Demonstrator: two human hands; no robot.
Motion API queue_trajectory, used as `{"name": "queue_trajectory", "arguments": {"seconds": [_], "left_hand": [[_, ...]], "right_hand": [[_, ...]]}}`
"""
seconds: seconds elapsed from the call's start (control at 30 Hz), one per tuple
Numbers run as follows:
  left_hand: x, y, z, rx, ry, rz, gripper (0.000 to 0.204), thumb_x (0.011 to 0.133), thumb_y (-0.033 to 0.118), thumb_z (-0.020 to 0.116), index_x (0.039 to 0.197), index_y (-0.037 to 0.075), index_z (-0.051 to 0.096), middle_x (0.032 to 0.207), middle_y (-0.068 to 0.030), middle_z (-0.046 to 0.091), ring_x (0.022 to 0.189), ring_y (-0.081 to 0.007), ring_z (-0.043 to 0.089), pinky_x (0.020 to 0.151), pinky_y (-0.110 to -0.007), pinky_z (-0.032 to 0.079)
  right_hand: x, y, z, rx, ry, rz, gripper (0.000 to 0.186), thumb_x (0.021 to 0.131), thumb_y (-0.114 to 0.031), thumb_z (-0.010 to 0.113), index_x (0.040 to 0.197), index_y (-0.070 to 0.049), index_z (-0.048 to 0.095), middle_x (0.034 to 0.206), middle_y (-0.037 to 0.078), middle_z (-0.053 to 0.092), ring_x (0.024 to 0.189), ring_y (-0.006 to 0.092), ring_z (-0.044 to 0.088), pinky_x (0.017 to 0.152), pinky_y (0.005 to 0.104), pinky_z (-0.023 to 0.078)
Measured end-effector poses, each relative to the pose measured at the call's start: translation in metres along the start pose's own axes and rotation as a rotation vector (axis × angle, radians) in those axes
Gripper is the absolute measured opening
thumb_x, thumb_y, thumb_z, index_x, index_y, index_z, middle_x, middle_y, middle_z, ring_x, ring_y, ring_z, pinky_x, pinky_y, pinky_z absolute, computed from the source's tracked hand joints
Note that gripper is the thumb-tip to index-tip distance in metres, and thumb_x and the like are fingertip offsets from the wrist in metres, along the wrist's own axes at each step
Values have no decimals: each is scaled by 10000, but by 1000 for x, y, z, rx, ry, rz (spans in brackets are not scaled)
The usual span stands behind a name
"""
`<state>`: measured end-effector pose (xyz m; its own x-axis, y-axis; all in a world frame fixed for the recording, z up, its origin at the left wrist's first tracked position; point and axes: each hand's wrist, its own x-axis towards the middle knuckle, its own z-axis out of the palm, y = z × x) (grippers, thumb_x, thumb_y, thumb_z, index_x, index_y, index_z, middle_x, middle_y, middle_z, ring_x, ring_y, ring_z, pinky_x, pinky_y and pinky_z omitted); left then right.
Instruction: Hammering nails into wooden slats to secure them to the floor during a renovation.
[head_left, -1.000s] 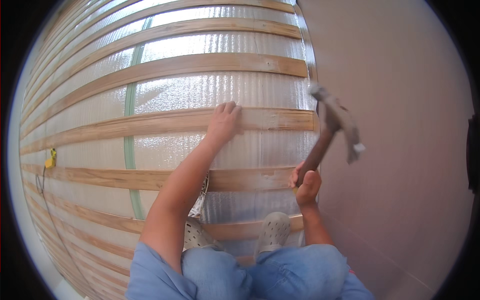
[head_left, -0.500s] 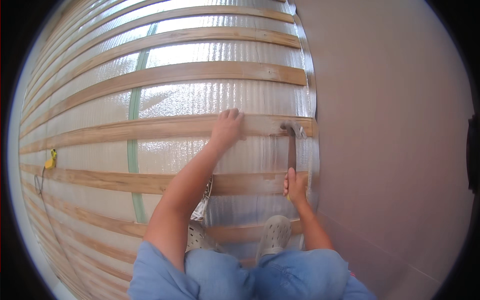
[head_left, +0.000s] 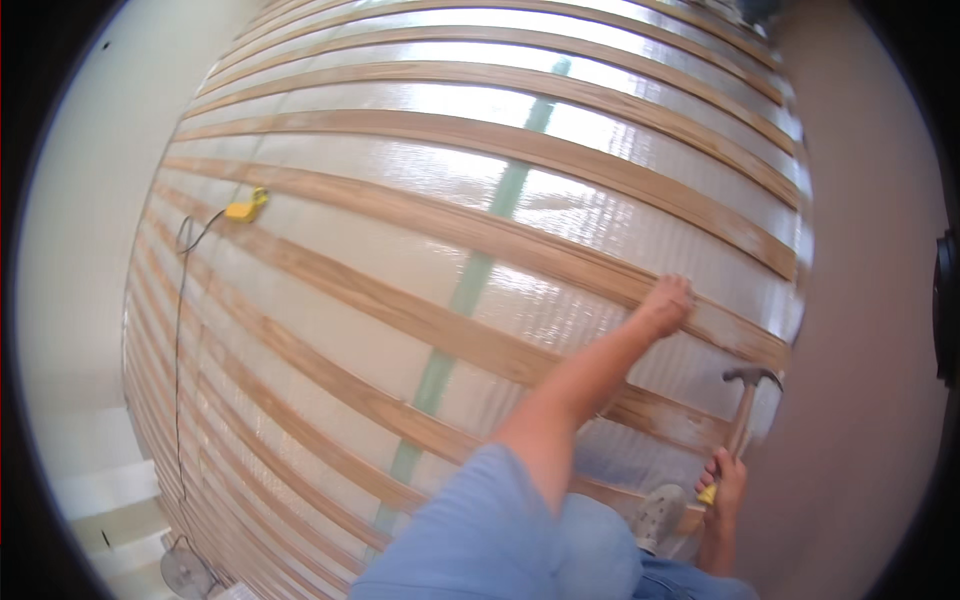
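Note:
My left hand (head_left: 667,304) presses on a long wooden slat (head_left: 580,264), its fingers curled over the far edge near the slat's right end. In my right hand (head_left: 728,482) is a claw hammer (head_left: 741,418), gripped low on its yellow-ended handle. The hammer's head points up and away from me, close to the right end of that slat but apart from it. Under the slats lies shiny silver foil sheeting (head_left: 580,212). Whether a nail is at the slat's end is too blurred to tell.
Parallel slats run across the foil, with a green tape strip (head_left: 470,285) crossing beneath them. Far left, a yellow tool (head_left: 243,208) trails a dark cord. A round fan-like object (head_left: 187,572) stands lower left. My light clog (head_left: 658,515) is between slats. A plain brownish surface borders the right.
The view has swung left, so more of the left side shows. The hammer's head has come off the slat's end toward me. My left hand stays on the same slat.

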<state>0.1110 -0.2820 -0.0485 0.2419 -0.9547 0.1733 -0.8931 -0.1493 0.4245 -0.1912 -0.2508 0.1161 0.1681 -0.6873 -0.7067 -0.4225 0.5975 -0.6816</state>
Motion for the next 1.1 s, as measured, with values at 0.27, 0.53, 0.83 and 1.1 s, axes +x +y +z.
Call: {"name": "queue_trajectory", "arguments": {"seconds": [0.27,0.53,0.83,1.1], "left_hand": [[-28,-18,22,-50,118,-89,228,825,137,580,957,29,731,1136,-175,601,1165,-315,513,1053,-467,366],[-25,-16,10,-150,84,-105,232,861,150,558,990,48,722,1138,-164,602,1154,-321,524,1070,-454,358],[-87,-13,-56,-249,149,-110,594,762,197,723,1282,-16,529,1345,-248,501,1269,-395,456,1097,-479,350],[-210,45,-142,-138,-138,-627,1101,630,492,861,1505,94,322,1395,-363,377,1285,-479,404,1043,-500,378]], "right_hand": [[-45,-24,1,219,-86,253,223,930,-275,610,933,-58,560,660,-18,504,471,51,458,384,202,383],[-56,-90,57,254,-26,-88,203,931,-211,592,1010,-28,550,738,9,509,546,74,476,447,229,414],[-16,-89,94,106,-250,29,197,933,-199,606,1005,-28,540,748,29,523,564,107,510,480,272,458],[35,-82,153,-64,-427,-3,191,926,-201,603,873,-29,537,732,43,548,578,128,557,493,296,477]]}}
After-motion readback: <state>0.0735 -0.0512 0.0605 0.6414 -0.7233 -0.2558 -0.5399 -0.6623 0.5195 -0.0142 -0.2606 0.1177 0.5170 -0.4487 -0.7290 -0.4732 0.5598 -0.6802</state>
